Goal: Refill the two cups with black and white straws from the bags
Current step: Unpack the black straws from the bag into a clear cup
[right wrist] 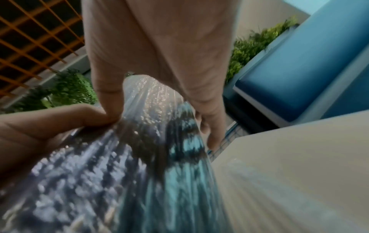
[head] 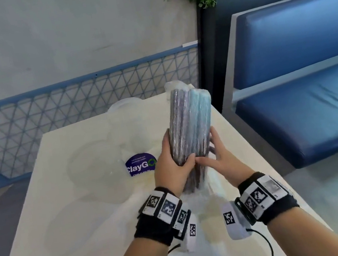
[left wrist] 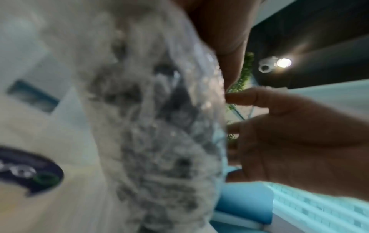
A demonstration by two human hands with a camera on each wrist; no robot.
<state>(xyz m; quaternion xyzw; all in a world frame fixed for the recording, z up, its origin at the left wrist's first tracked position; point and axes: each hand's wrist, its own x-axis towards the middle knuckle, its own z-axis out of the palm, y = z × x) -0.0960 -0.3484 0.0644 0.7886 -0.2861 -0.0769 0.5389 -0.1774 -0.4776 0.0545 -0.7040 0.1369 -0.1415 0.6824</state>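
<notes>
Cream table (head: 93, 241) under me, blue bench (head: 305, 105) off to the right. Over the table I'm holding the bag of black straws (head: 189, 124) between both hands, long axis near upright, top end tilted slightly away from me, loose plastic tail trailing down toward my wrists. My left hand (head: 173, 167) wraps its lower left side, fingers curled round, thumb across the front. My right hand (head: 217, 157) pinches the lower right side, thumb touching left thumb. Clear cups (head: 93, 162) left of the bag, very faint, beside a ClayGo sticker (head: 140, 165)
</notes>
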